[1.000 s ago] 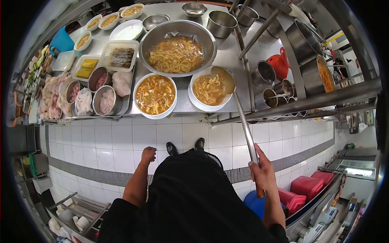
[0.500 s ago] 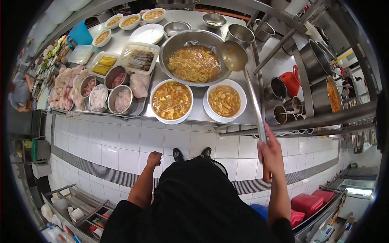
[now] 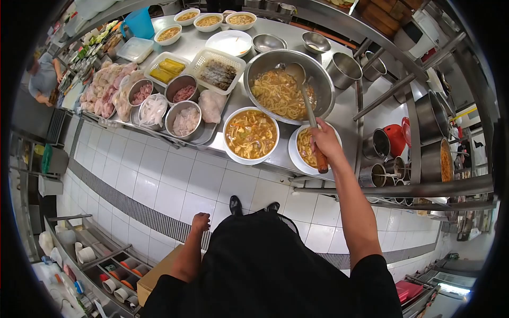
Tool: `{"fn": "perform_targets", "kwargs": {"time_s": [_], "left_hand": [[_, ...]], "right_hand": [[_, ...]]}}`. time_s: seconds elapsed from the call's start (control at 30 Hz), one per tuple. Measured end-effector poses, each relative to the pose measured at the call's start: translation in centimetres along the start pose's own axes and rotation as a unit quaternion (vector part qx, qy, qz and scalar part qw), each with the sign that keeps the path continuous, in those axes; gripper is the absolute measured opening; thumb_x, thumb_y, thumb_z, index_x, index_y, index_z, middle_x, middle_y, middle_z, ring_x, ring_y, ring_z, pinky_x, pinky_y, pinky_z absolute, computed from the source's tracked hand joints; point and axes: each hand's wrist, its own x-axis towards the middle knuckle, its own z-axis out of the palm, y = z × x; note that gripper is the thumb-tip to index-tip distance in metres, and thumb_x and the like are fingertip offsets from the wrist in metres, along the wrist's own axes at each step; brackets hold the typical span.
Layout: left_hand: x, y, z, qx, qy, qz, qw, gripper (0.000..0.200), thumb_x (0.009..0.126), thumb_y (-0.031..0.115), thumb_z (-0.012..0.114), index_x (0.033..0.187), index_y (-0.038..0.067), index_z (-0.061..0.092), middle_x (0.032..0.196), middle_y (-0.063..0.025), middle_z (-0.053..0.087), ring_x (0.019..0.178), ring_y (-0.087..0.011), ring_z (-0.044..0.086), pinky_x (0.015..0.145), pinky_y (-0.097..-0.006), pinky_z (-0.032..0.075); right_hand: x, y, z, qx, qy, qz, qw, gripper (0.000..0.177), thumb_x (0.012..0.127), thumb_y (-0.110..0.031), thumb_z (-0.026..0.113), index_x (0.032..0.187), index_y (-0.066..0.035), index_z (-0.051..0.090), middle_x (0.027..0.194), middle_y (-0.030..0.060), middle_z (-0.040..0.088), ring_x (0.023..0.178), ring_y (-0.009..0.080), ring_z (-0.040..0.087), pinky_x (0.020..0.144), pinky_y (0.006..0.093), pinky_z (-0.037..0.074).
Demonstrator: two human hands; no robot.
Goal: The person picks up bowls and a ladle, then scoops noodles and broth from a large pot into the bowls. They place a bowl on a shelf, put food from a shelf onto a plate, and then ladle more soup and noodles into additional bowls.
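Observation:
My right hand (image 3: 326, 142) is closed around the wooden-ended handle of a long metal ladle (image 3: 309, 108). The ladle's scoop dips among noodles (image 3: 271, 99) in a large steel mixing bowl (image 3: 322, 87). Below that hand, partly covered by it, a white bowl (image 3: 293, 146) holds noodles in brown sauce. To its left stands another white bowl (image 3: 227, 144), full of noodles, sauce and egg-like pieces. My left hand (image 3: 201, 222) hangs by my side over the floor, fingers curled, with nothing visible in it.
On the steel counter (image 3: 212, 135) stand several filled white bowls (image 3: 210, 27), a shrimp-like seafood basket (image 3: 233, 87), steel pots of raw meat (image 3: 197, 132) and raw chicken (image 3: 101, 95). A metal rack (image 3: 403, 188) borders the right. Another person (image 3: 43, 79) is at far left.
My right hand has moved up and leftward toward the counter. The ladle's scoop has gone from the mixing bowl's right rim into the noodles. The view has shifted; my left hand still hangs low.

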Motion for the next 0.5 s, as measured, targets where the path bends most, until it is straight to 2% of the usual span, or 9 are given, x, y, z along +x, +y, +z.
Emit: {"fn": "perform_targets", "kwargs": {"time_s": [0.1,0.17,0.23,0.27,0.3,0.37,0.4,0.47,0.5], "left_hand": [[-0.1,-1.1,-0.3,0.000,0.004,-0.018,1.000,0.033,0.085,0.021,0.060,0.110,0.000,0.058,0.080,-0.0111,0.061,0.051,-0.0199,0.056,0.041,-0.0344,0.047],[-0.3,-1.1,-0.3,-0.021,0.001,-0.023,1.000,0.033,0.085,0.022,0.060,0.110,0.000,0.058,0.079,-0.0111,0.060,0.050,-0.0201,0.055,0.041,-0.0340,0.046],[0.0,-0.8,-0.1,-0.018,0.004,-0.015,1.000,0.033,0.085,0.022,0.060,0.110,0.000,0.057,0.079,-0.0110,0.060,0.049,-0.0198,0.054,0.040,-0.0334,0.045],[0.3,-0.5,-0.1,-0.016,0.007,-0.006,1.000,0.032,0.085,0.021,0.060,0.110,0.000,0.057,0.078,-0.0109,0.060,0.049,-0.0194,0.054,0.039,-0.0328,0.044],[0.6,-0.3,-0.2,-0.014,0.007,-0.005,1.000,0.032,0.085,0.021,0.060,0.110,0.000,0.057,0.078,-0.0109,0.060,0.049,-0.0194,0.054,0.039,-0.0328,0.044],[1.0,0.9,-0.2,-0.021,-0.008,0.011,1.000,0.031,0.085,0.021,0.060,0.109,0.001,0.058,0.078,-0.0105,0.060,0.050,-0.0190,0.054,0.039,-0.0318,0.042],[1.1,1.5,-0.1,-0.023,-0.008,0.013,1.000,0.030,0.085,0.021,0.060,0.108,0.001,0.058,0.078,-0.0103,0.060,0.051,-0.0187,0.055,0.038,-0.0310,0.042],[1.0,2.7,0.2,-0.016,-0.004,0.020,1.000,0.030,0.085,0.020,0.060,0.107,0.001,0.058,0.078,-0.0104,0.060,0.050,-0.0186,0.055,0.038,-0.0308,0.042],[0.9,3.2,0.2,-0.009,0.001,0.024,1.000,0.029,0.084,0.020,0.060,0.107,0.001,0.058,0.078,-0.0104,0.060,0.050,-0.0184,0.054,0.038,-0.0305,0.041]], "right_hand": [[-2.3,-0.6,1.3,0.076,-0.063,0.052,0.994,0.064,0.087,-0.013,0.054,0.145,-0.005,0.029,0.063,0.0040,0.052,0.043,0.0143,0.048,0.039,0.0290,0.042],[-3.1,-0.3,2.0,0.105,-0.080,0.073,0.989,0.061,0.088,-0.014,0.055,0.144,-0.006,0.030,0.065,0.0040,0.052,0.045,0.0133,0.049,0.039,0.0273,0.040],[-3.8,-0.2,2.7,0.226,-0.132,0.121,0.957,0.064,0.090,-0.016,0.055,0.146,-0.008,0.025,0.067,0.0037,0.052,0.047,0.0132,0.050,0.040,0.0269,0.040],[-4.0,0.2,3.0,0.292,-0.139,0.136,0.937,0.049,0.094,-0.018,0.053,0.137,-0.007,0.034,0.068,0.0035,0.052,0.047,0.0113,0.050,0.040,0.0246,0.040],[-3.8,0.7,3.0,0.293,-0.138,0.136,0.936,0.049,0.094,-0.018,0.053,0.137,-0.007,0.034,0.068,0.0035,0.052,0.047,0.0113,0.050,0.040,0.0246,0.040],[-3.4,1.9,2.9,0.521,-0.203,0.208,0.803,0.027,0.097,-0.022,0.050,0.118,-0.007,0.044,0.068,0.0033,0.052,0.047,0.0094,0.050,0.038,0.0230,0.041],[-3.3,2.5,2.9,0.522,-0.201,0.205,0.803,0.027,0.097,-0.022,0.050,0.118,-0.007,0.044,0.068,0.0033,0.052,0.047,0.0094,0.050,0.038,0.0230,0.041],[-3.6,2.9,3.1,0.594,-0.234,0.202,0.743,0.018,0.099,-0.025,0.047,0.103,-0.008,0.045,0.069,0.0030,0.052,0.047,0.0080,0.050,0.037,0.0224,0.041],[-3.8,3.2,3.1,0.594,-0.234,0.200,0.743,0.018,0.099,-0.025,0.047,0.103,-0.008,0.045,0.069,0.0030,0.052,0.047,0.0080,0.050,0.037,0.0224,0.041]]}}
